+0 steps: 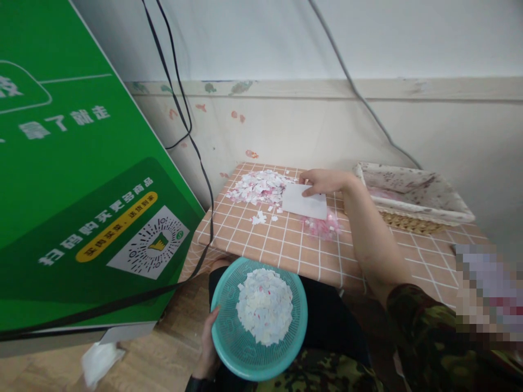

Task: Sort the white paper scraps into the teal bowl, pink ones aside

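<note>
My left hand (210,338) grips the left rim of a round teal plastic colander (225,311) held over my lap. Inside it sits a heap of small white paper scraps (265,307) with a few red bits. On the checked table, my right hand (321,182) holds a flat white card (303,204), thumb on top and fingers over its far edge. The card's left edge meets a loose pile of white and pink paper scraps (259,187). A crumpled pink clear plastic piece (324,226) lies just below the card.
A cloth-lined wicker basket (412,218) stands at the table's right, beyond my forearm. Left of the table rises a green sign panel (81,179), with a black strap (206,185) hanging before it. A white bag (100,362) lies on the wooden floor.
</note>
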Demonstrator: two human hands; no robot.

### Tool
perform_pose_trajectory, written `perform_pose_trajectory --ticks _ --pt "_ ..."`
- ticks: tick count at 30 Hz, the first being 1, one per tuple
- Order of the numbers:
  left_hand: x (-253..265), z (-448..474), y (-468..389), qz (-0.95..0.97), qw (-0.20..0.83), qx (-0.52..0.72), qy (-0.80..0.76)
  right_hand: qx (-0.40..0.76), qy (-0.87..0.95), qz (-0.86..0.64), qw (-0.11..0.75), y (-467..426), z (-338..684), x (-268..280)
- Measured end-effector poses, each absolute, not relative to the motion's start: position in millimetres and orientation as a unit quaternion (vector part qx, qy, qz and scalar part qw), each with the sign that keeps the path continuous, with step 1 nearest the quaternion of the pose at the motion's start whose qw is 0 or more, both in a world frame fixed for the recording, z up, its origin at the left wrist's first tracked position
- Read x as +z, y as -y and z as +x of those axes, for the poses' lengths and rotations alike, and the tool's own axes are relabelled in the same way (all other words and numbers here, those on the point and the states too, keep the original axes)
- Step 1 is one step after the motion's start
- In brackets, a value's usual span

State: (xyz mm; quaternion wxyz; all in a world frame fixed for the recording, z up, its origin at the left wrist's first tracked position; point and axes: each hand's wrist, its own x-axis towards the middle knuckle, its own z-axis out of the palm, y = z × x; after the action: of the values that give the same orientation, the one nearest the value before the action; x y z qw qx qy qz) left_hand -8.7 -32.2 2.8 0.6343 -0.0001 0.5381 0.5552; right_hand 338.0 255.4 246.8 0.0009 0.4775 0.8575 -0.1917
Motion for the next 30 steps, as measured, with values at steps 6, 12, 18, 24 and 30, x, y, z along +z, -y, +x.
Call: perform_pose_trajectory --ticks 6,12,18,24,30 --pt "-1 -10 33 0.002 0.642 0.554 -0.530 -0.180 -0.848 0.499 0.007 -252 342 253" --pt "8 -6 31 -0.008 0.640 0.552 -0.534 -0.175 -0.874 0.452 -0.017 -251 328 249" --pt "9 -6 32 0.001 0.626 0.554 -0.549 -0.173 -0.867 0.467 -0.006 -251 328 249" --pt "3 -9 32 0.002 0.630 0.557 -0.541 -0.179 -0.863 0.472 -0.008 -249 333 252" --pt "1 -9 33 0.004 0.620 0.559 -0.551 -0.175 -0.852 0.493 0.004 -251 337 253"
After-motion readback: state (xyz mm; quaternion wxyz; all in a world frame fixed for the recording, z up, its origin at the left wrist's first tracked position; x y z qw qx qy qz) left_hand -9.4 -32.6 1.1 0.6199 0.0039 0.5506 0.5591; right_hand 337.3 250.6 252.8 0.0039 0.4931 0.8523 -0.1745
